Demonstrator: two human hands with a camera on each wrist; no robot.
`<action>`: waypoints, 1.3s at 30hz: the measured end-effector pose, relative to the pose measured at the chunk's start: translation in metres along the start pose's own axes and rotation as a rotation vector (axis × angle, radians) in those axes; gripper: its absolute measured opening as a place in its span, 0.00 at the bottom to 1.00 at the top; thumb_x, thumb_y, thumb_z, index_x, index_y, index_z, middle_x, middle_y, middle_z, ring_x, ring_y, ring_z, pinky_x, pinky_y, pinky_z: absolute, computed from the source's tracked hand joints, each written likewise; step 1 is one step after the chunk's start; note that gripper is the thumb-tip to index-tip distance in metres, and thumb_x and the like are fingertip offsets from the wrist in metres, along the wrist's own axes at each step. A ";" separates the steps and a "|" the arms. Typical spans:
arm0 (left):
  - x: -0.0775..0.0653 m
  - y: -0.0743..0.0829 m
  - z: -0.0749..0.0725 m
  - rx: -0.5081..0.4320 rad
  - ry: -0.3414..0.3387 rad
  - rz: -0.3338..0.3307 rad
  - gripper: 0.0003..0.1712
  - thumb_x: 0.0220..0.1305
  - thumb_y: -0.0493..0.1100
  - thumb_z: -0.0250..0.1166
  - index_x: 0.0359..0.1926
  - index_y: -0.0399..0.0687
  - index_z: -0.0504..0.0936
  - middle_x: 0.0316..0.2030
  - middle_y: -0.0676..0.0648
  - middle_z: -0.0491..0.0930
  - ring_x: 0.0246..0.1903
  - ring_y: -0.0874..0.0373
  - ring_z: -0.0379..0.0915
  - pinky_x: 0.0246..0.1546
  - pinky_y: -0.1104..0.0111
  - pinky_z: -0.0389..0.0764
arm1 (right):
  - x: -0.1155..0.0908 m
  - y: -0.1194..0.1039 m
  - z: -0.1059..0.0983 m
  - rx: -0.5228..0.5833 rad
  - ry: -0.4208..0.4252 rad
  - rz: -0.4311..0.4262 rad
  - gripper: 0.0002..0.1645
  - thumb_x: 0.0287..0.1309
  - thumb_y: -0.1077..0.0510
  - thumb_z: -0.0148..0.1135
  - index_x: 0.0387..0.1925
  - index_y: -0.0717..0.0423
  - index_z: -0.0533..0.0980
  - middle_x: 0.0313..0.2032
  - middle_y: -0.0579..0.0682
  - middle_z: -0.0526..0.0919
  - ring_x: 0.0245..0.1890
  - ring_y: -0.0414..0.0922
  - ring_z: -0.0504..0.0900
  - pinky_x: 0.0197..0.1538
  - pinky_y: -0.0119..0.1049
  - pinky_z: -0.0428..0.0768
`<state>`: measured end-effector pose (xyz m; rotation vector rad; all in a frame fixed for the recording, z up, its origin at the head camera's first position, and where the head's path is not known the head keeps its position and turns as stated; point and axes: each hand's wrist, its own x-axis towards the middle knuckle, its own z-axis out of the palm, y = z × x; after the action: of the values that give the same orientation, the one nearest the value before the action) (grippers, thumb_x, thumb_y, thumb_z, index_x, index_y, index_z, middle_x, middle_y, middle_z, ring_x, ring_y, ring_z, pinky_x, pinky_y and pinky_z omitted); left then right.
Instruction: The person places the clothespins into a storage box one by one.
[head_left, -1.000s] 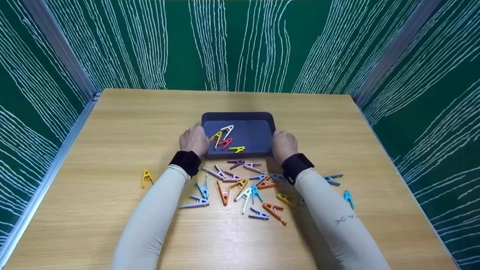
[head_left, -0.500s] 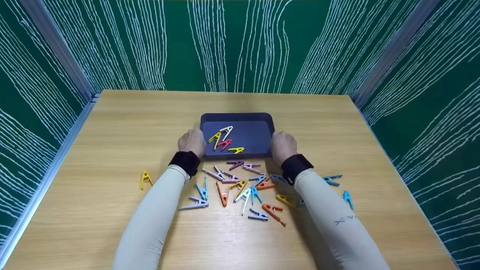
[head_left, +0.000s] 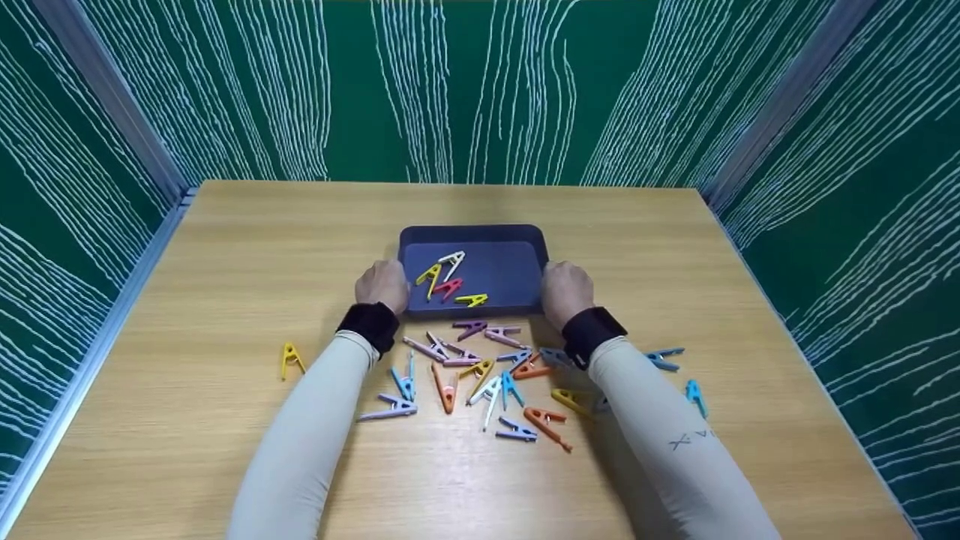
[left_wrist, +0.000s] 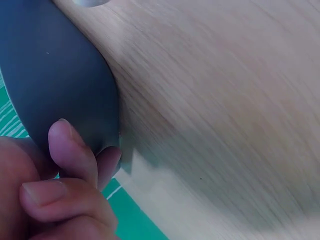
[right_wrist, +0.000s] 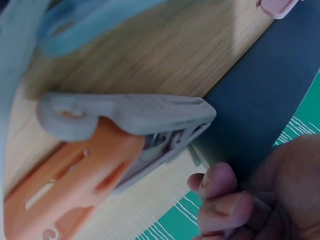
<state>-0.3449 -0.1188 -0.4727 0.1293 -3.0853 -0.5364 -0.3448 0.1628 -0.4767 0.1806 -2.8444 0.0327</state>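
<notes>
A dark grey rectangular tray (head_left: pixel 502 270) rests on the table, held at both short ends. My left hand (head_left: pixel 384 286) grips its left end; in the left wrist view the curled fingers of the left hand (left_wrist: pixel 70 185) meet the tray's wall (left_wrist: pixel 60 70). The right end is in my right hand (head_left: pixel 568 292), and the right wrist view has the right hand (right_wrist: pixel 280 195) with bent fingers at the tray's corner (right_wrist: pixel 265 95). Inside lie a white clothespin (head_left: pixel 453 259), a red clothespin (head_left: pixel 450 288) and two yellow ones, all toward the left.
Several loose clothespins, including a purple one (head_left: pixel 470 328) and an orange one (head_left: pixel 448 390), are spread over the wooden table (head_left: pixel 300 480) before the tray. One yellow clothespin (head_left: pixel 292 358) lies left of the left forearm. Near the right hand is a grey clothespin (right_wrist: pixel 150 115).
</notes>
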 end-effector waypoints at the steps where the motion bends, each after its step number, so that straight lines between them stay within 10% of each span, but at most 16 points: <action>1: 0.000 0.000 0.000 -0.006 -0.001 -0.001 0.09 0.53 0.42 0.56 0.30 0.41 0.78 0.34 0.40 0.78 0.34 0.47 0.75 0.32 0.55 0.74 | 0.000 0.000 0.000 -0.001 -0.005 0.002 0.09 0.51 0.68 0.46 0.25 0.64 0.74 0.24 0.62 0.78 0.24 0.58 0.77 0.25 0.49 0.74; 27: 0.001 0.001 0.005 -0.048 0.038 -0.016 0.10 0.53 0.37 0.53 0.32 0.40 0.79 0.34 0.39 0.79 0.34 0.47 0.75 0.32 0.56 0.74 | -0.016 0.040 -0.046 0.244 -0.354 0.099 0.23 0.48 0.40 0.57 0.25 0.57 0.75 0.27 0.53 0.77 0.26 0.50 0.74 0.27 0.41 0.69; 39: -0.002 0.002 0.006 -0.058 0.056 -0.012 0.11 0.55 0.36 0.50 0.32 0.39 0.80 0.34 0.39 0.79 0.34 0.46 0.76 0.32 0.56 0.74 | -0.039 0.034 -0.034 0.016 -0.404 -0.021 0.24 0.26 0.39 0.68 0.08 0.49 0.67 0.15 0.46 0.70 0.18 0.48 0.68 0.29 0.44 0.62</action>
<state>-0.3436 -0.1146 -0.4777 0.1601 -3.0130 -0.6111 -0.3022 0.2024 -0.4557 0.2444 -3.2447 0.0157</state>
